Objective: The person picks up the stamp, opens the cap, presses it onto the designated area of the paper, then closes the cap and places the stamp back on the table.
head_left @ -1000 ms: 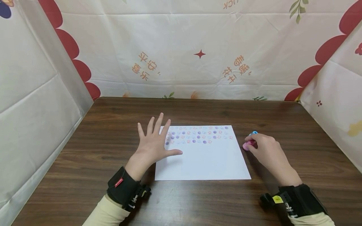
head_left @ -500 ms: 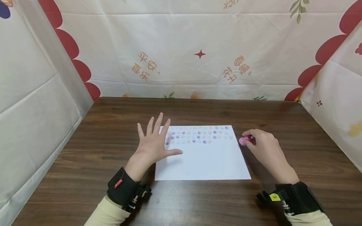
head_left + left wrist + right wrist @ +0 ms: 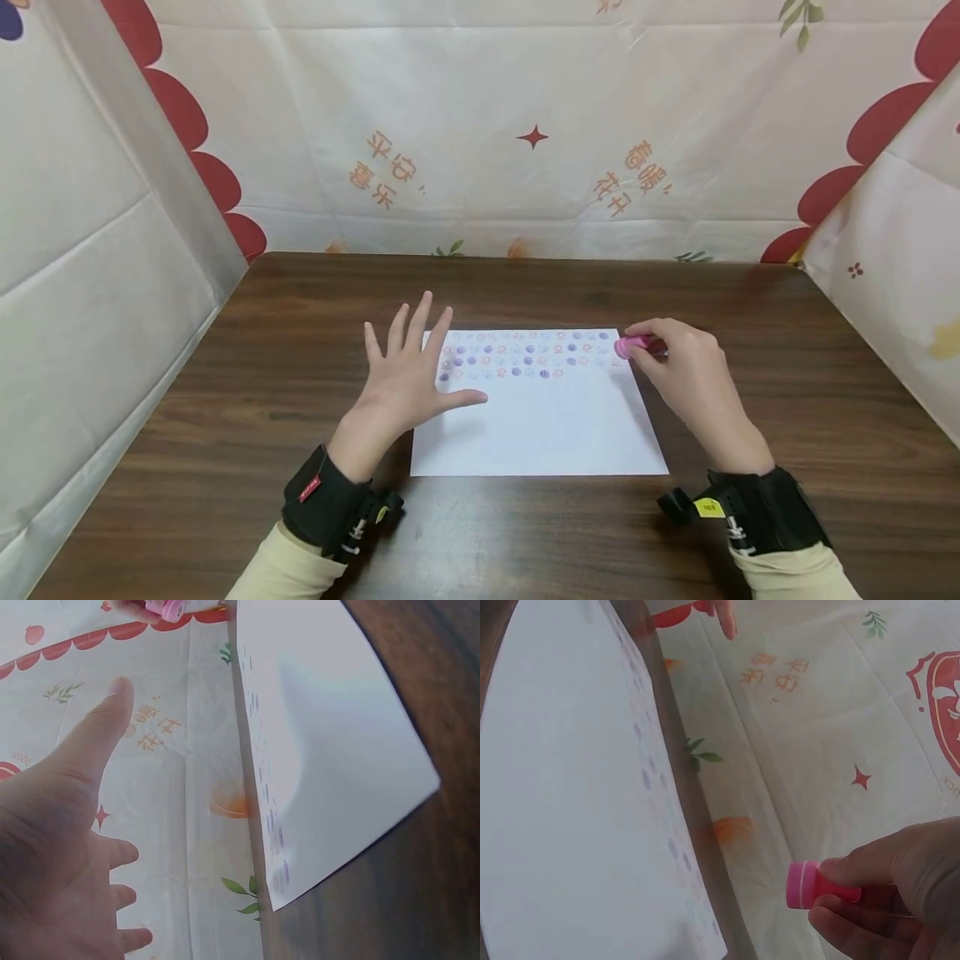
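A white sheet of paper (image 3: pixel 540 425) lies on the table, with several rows of small purple, red and pale blue stamped prints along its far part. My left hand (image 3: pixel 408 387) is spread wide at the sheet's left edge, palm down, holding nothing. In the left wrist view its thumb (image 3: pixel 101 727) points up and away from the other fingers. At the sheet's far right corner, my right hand (image 3: pixel 686 367) pinches a small pink stamp (image 3: pixel 632 346) between thumb and fingers. The right wrist view shows the stamp (image 3: pixel 802 885) held sideways, its wide end facing away from the palm.
The brown wooden table (image 3: pixel 540 533) extends around the sheet on all sides. A white printed cloth (image 3: pixel 465 100) with red scalloped trim hangs behind the table and along both sides. Each wrist carries a black strap (image 3: pixel 772 512) with a small camera.
My right hand has lifted the pink stamp from the table right of the sheet and carried it left and away from me to the sheet's far right corner. The left hand has stayed still.
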The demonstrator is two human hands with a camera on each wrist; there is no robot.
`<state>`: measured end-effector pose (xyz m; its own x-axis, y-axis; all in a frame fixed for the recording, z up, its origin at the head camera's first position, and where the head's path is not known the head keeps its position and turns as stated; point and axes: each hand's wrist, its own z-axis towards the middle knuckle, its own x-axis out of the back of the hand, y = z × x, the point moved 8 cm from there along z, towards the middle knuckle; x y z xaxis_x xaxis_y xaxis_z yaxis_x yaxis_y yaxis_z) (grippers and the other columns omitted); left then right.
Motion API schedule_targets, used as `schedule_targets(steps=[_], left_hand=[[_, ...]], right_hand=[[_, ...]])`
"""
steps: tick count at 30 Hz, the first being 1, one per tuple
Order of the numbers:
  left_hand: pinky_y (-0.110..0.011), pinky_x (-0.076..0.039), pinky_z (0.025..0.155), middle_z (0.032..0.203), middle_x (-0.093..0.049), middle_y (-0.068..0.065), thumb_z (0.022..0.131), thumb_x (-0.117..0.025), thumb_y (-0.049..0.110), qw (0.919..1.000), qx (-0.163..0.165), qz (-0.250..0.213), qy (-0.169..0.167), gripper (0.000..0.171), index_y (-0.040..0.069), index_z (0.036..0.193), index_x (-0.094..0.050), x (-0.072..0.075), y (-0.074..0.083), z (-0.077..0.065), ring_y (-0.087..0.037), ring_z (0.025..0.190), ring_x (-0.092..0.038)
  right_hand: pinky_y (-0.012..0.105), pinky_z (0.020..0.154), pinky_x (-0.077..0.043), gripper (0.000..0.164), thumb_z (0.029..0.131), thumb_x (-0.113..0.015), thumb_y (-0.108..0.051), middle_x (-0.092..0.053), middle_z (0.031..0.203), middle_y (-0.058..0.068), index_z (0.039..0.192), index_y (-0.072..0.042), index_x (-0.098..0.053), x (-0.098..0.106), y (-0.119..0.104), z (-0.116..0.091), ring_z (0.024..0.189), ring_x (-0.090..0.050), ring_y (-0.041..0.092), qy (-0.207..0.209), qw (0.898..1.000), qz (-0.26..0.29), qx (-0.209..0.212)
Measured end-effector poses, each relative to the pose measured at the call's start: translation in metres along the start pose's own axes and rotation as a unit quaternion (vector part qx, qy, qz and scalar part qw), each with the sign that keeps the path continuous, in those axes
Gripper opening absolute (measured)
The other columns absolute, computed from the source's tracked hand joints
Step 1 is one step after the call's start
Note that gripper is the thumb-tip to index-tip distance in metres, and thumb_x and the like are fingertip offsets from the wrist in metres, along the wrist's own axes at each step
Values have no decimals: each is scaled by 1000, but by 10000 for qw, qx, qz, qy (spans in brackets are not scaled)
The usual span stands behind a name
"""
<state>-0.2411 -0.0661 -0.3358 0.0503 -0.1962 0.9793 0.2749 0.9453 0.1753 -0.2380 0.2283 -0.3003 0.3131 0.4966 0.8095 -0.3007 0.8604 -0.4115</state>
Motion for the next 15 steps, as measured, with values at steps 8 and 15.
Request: schedule_targets(steps=[8,15], left_hand=[[-75,-2,109,162,-1,-10,68,-58,79,9997,-123,-146,168,114,18,154,-14,6,1,0,-37,144,-5],[-72,-6,111,162,-9,-9,72,-59,75,9973,-395,-385,478,109,17,154,-16,8,7,3,-34,144,-10]], right_hand=[[53,68,-61,26,77,-79,-10,-71,85,19,99,0,-71,-3,-5,1,72,-63,28,68,9992,400,24],[53,70,-61,25,77,-79,-8,-72,88,16,100,-4,-71,-1,-5,2,74,-64,25,249,9970,728,2]])
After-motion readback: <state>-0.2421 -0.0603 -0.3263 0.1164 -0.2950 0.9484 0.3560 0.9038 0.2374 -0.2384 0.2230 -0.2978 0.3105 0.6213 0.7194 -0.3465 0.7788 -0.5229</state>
